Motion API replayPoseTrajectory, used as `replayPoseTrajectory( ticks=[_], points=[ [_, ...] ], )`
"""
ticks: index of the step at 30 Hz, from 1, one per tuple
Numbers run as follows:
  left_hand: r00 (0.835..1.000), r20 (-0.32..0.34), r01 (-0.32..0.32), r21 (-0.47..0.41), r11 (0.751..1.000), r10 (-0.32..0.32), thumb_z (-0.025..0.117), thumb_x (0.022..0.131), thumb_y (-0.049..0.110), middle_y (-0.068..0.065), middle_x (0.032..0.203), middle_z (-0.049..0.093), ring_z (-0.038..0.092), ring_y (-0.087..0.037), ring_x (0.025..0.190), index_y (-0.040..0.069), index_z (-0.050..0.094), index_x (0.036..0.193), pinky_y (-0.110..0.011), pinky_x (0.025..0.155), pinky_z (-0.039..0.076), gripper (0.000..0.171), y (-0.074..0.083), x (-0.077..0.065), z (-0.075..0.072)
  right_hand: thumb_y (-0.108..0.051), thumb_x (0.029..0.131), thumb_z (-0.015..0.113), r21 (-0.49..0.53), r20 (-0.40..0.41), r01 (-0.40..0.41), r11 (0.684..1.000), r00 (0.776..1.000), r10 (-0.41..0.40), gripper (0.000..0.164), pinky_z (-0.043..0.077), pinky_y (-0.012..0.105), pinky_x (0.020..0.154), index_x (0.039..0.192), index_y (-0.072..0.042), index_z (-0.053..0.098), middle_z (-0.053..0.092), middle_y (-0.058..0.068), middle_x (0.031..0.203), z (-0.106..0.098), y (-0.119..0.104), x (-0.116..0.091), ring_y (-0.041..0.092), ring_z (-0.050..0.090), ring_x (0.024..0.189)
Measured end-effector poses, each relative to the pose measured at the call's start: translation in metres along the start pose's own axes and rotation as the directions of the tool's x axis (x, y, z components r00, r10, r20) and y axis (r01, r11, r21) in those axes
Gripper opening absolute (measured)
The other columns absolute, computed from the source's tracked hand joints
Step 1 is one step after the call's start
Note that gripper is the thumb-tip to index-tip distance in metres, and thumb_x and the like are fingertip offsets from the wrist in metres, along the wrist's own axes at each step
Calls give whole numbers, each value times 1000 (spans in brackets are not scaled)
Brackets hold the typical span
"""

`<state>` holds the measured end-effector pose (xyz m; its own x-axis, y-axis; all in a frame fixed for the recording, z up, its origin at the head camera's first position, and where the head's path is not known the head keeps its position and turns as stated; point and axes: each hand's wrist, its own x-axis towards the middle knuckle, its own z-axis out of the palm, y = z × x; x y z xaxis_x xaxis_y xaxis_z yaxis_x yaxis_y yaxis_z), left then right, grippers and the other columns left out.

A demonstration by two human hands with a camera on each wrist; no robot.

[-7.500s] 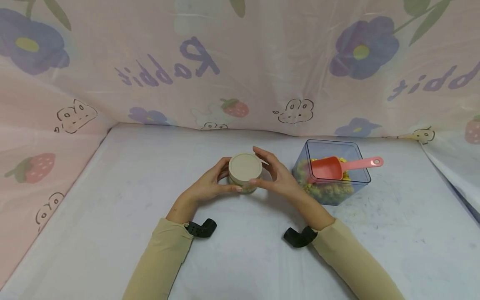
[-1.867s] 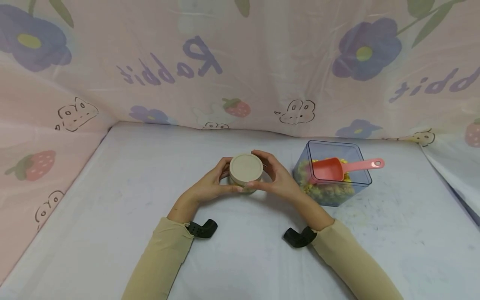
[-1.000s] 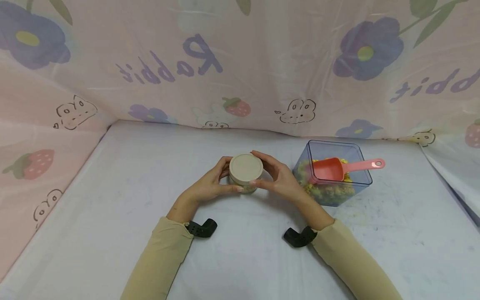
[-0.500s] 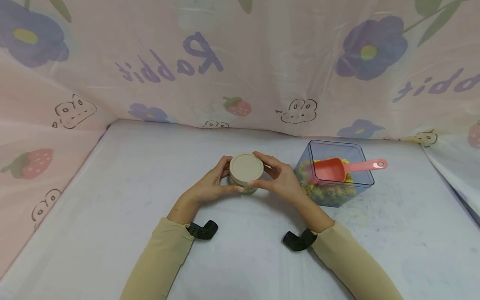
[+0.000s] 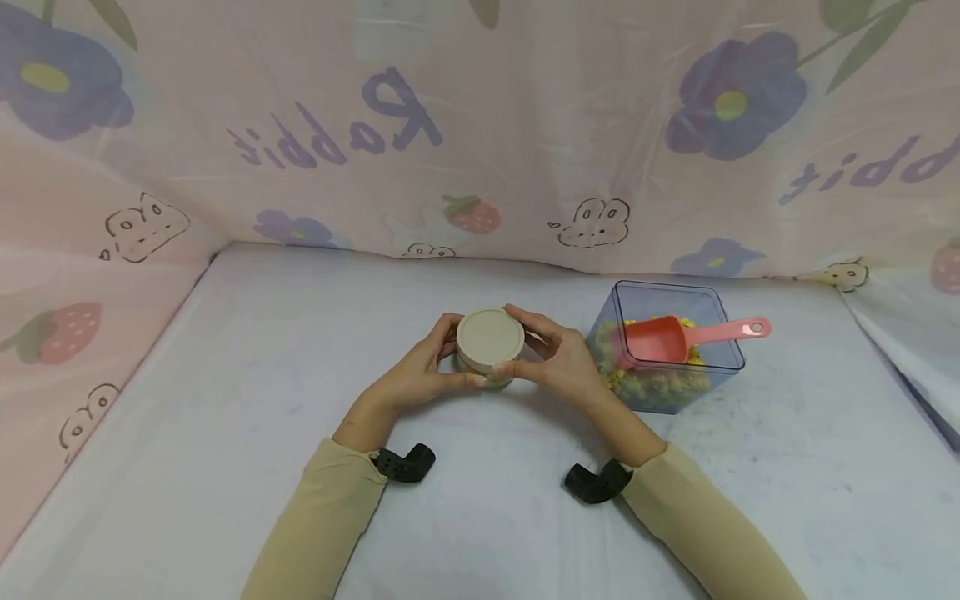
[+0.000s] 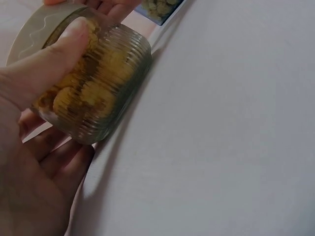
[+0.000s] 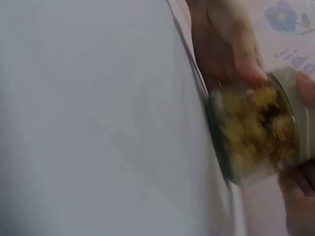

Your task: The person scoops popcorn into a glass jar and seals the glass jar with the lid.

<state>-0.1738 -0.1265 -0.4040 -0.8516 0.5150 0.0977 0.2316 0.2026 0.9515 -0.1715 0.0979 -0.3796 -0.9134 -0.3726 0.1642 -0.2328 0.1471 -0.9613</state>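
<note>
A round ribbed glass jar (image 6: 115, 73) with a beige lid (image 5: 491, 337) stands upright at the middle of the table. Inside it show yellow-brown, dried-flower-like pieces. My left hand (image 5: 411, 377) grips the glass body, thumb on the near side and the other fingers behind. From the other side my right hand (image 5: 564, 363) holds the lid by its edge, thumb at the front and index finger at the back. In the right wrist view the lid (image 7: 298, 115) sits on the jar's mouth, with a thumb against its side.
To the right of my right hand stands a clear bluish square container (image 5: 660, 387) of similar yellow-green pieces. A pink scoop (image 5: 656, 340) lies in it, handle jutting past the right rim. A patterned curtain (image 5: 495, 125) rises behind the white table (image 5: 225, 400).
My right thumb and fingers shift slightly around the lid's edge, while the left hand keeps its hold on the glass. The jar, container and scoop stay in place.
</note>
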Motion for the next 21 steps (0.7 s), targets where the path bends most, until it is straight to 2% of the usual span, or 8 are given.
replayPoseTrajectory(
  ticks=[6,12,17,21],
  points=[
    [999,8,38,-9,999,-38,76,80,6,-14,143,41,38,-29,138,8,32,135,-45,117,26,70,-3,1,-2,-3,76,79,-35,50,4,999,999,-2,76,32,35,114,143,-5,43,42,11,149,-1,2,0,22,35,140],
    [998,4,59,-17,998,-59,78,79,8,-13,144,40,36,-28,139,7,32,136,-42,118,25,73,-5,3,-2,0,80,74,15,94,37,999,995,-38,78,25,46,117,147,0,34,33,17,153,-1,4,-2,27,29,143],
    [997,6,81,12,997,-81,80,78,9,-13,145,39,34,-28,140,7,32,140,-40,118,26,78,-2,2,-6,-3,83,73,15,112,34,999,993,-36,78,23,47,118,148,-1,31,29,19,154,-1,2,-3,29,27,143],
    [995,-1,104,85,991,-105,82,77,17,-9,145,43,37,-25,139,10,35,141,-41,117,28,80,3,-2,-9,-2,82,73,2,98,27,1000,995,-27,78,23,43,118,148,-1,31,29,17,155,-1,-1,-4,27,26,144]
  ],
)
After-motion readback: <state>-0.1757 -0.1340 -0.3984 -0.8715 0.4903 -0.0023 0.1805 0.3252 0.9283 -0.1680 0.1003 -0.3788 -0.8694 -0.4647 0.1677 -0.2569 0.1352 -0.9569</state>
